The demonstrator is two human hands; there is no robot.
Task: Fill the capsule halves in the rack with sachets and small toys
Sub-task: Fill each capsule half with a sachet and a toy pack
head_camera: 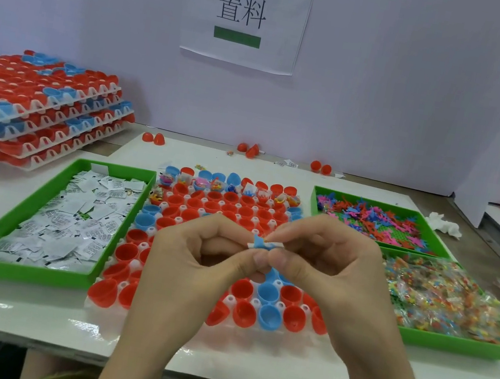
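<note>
Far left, at the back of the tabletop (20,309): stack of white racks (38,112), several high, loaded with red and blue capsule halves.

Left of centre, nearer the front: green tray (26,275) heaped with white printed sachets (70,217).

Centre, just beside that tray: working rack (230,300) of white plastic, carrying rows of open capsule halves (233,198), mostly red with a few blue. Back rows (216,185) holding small coloured items; nearer rows showing bare interiors.

Above the middle of the rack: 2 hands brought together, fingertip to fingertip. Left hand (195,266) and right hand (328,270) each pinching, between thumb and forefinger, 1 end of a white sachet (275,244), with a small blue toy (257,241) held against it. Remaining fingers curled. Sachet and toy held clear of the capsule halves below.

Right of the rack, towards the back: second green tray (373,202) filled with flat plastic toys (377,218) in pink, blue, red and green.

In front of it: third green tray (448,343) piled with clear packets (440,296) of multicoloured pieces.

Beyond the toy tray, far right: crumpled white tissue (444,223).

Along the back edge of the tabletop: loose red halves (153,138), scattered in pairs.

On the wall behind, above centre: paper sign (242,14) with 2 printed characters.
</note>
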